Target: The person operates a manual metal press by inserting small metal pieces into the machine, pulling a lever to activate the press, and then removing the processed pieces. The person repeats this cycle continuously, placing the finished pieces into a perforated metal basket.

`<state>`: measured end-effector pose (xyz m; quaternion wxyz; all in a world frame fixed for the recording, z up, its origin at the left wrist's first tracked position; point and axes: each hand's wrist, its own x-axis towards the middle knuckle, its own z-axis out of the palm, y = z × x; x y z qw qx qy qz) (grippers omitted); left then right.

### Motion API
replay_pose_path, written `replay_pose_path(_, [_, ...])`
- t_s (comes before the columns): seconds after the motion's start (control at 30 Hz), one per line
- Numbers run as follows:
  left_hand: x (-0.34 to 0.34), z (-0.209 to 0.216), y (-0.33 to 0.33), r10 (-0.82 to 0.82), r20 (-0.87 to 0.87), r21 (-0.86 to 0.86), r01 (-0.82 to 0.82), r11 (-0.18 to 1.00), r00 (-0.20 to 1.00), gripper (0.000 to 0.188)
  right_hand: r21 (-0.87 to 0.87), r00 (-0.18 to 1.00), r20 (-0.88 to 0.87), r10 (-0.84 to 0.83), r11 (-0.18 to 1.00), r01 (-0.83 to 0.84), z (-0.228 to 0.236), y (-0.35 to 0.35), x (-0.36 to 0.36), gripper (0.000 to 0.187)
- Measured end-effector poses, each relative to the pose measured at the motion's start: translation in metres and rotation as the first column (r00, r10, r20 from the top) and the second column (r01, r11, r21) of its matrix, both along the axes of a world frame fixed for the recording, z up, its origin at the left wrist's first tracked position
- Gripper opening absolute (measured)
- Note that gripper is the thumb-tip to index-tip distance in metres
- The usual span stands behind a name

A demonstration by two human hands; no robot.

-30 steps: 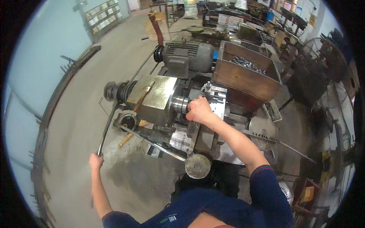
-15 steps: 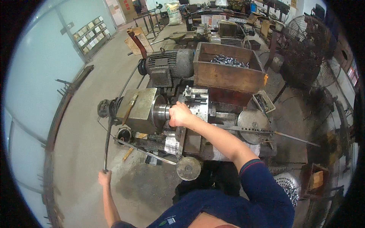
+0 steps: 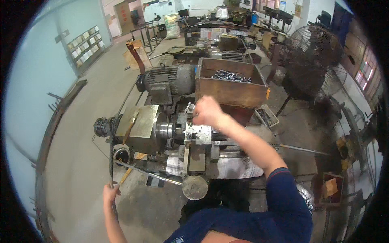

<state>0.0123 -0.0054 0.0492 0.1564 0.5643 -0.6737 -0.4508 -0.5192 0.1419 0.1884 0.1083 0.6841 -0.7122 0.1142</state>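
My left hand (image 3: 110, 193) is closed around the lower part of a long dark lever (image 3: 111, 162) that hangs from the left end of the lathe headstock (image 3: 137, 125). My right hand (image 3: 207, 111) is raised over the metal tool slide (image 3: 199, 134), to the right of the shiny round chuck (image 3: 165, 130). Its fingers are curled together, and what they hold, if anything, is hidden. A wooden-handled tool (image 3: 130, 127) lies on the headstock's flat cover. In front of the slide sits a round metal disc (image 3: 195, 187).
Behind the lathe are a ribbed motor (image 3: 170, 81) and a wooden box (image 3: 231, 90) of small metal parts (image 3: 231, 75). A large fan (image 3: 312, 56) stands at right. A steel rod (image 3: 154, 173) juts out low in front, and a perforated bowl (image 3: 306, 198) is near my right elbow.
My right hand has left the chuck and moved right and up, over the slide. The lever's lower end now extends below my left hand. The whole view has shifted slightly.
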Motion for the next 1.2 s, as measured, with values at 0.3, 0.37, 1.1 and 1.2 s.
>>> replay_pose_path(0.3, [-0.009,-0.015,-0.022,0.019,-0.338,0.025,-0.011,1.0,0.941,0.04,-0.25,0.921,0.368,-0.131,0.94,0.233,0.011,0.096,-0.048,0.052])
replay_pose_path(0.37, [-0.018,-0.017,-0.022,0.025,-0.34,0.014,-0.022,1.0,0.94,0.037,-0.234,0.897,0.39,-0.208,0.92,0.315,-0.013,0.146,-0.057,0.048])
replay_pose_path(1.1, [-0.021,-0.017,-0.012,0.199,-0.255,0.116,-0.174,0.978,0.946,0.048,0.676,0.114,-0.387,-0.915,-0.197,0.71,-0.233,0.558,0.021,0.03])
replay_pose_path(1.2, [-0.013,-0.016,-0.003,0.187,-0.248,0.149,-0.153,0.977,0.951,0.052,0.732,0.173,-0.399,-0.901,-0.199,0.652,-0.242,0.547,0.006,0.035])
